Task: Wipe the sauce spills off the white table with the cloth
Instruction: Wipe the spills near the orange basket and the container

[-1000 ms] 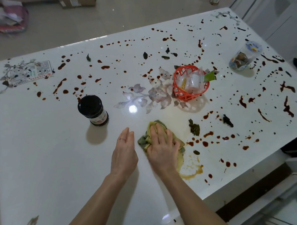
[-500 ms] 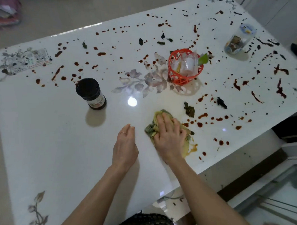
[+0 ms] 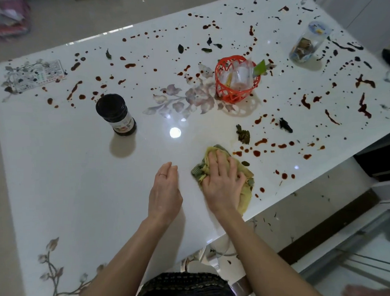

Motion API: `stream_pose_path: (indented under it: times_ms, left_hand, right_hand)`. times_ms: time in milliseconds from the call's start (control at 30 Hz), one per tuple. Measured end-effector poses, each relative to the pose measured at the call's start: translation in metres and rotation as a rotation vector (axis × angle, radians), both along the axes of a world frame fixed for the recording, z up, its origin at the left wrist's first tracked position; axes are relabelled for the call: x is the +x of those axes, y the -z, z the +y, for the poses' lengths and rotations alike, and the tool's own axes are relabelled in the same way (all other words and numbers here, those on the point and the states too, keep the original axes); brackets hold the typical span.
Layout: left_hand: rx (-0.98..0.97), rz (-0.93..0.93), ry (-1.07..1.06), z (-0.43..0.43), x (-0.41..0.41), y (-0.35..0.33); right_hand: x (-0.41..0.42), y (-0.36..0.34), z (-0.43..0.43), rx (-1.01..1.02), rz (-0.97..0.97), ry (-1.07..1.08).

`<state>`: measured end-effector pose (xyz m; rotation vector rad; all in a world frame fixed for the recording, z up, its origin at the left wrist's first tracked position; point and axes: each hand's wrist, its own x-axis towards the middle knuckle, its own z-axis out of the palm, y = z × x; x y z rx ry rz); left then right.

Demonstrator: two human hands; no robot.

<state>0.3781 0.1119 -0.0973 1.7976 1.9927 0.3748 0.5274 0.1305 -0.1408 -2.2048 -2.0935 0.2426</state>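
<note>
A crumpled yellow-green cloth [image 3: 245, 195] lies on the white table [image 3: 79, 186] near its front edge. My right hand [image 3: 222, 180] presses flat on top of the cloth with fingers spread. My left hand [image 3: 165, 189] rests on the bare table just left of it, fingers straight, holding nothing. Red-brown sauce spills [image 3: 257, 153] dot the table right of the cloth and spread across the far and right parts. Dark leaf scraps [image 3: 243, 134] lie among the drops.
A dark jar [image 3: 116, 115] stands left of centre. An orange plastic basket [image 3: 237, 79] holding clear plastic sits beyond the cloth. A clear container [image 3: 308, 44] lies at the far right. A printed card [image 3: 41, 74] is at the far left corner.
My right hand has slid the cloth toward the table's front edge, and the orange smear beside it is gone. My left hand has stayed in place.
</note>
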Motion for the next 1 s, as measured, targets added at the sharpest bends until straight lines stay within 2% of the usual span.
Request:
stream_pose_path:
  times_ms: [133,200,333,467,733,867,1000]
  left_hand:
    - [-0.034,-0.043,-0.021,-0.006,0.009,0.000]
    - [-0.028,-0.001,0.012,-0.008,0.013,0.000]
    - [-0.041,0.029,0.010,-0.010,0.012,-0.001]
    - [-0.079,-0.015,0.008,-0.010,0.010,-0.003]
    - [-0.101,0.001,0.036,-0.009,0.011,-0.010]
    - [-0.103,0.007,0.060,-0.009,0.009,-0.011]
    - [-0.142,-0.027,0.008,-0.009,0.012,-0.011]
  right_hand:
    - [-0.012,0.003,-0.047,0.021,-0.007,-0.176]
    - [0.002,0.006,-0.047,0.044,0.002,-0.263]
    - [0.023,0.005,-0.023,0.036,-0.005,-0.178]
    - [0.017,0.000,-0.022,0.020,-0.006,-0.111]
    - [0.035,0.008,-0.038,0.036,0.015,-0.383]
    - [0.037,0.003,-0.023,0.001,-0.009,-0.222]
    - [0.013,0.000,-0.047,-0.008,0.018,-0.124]
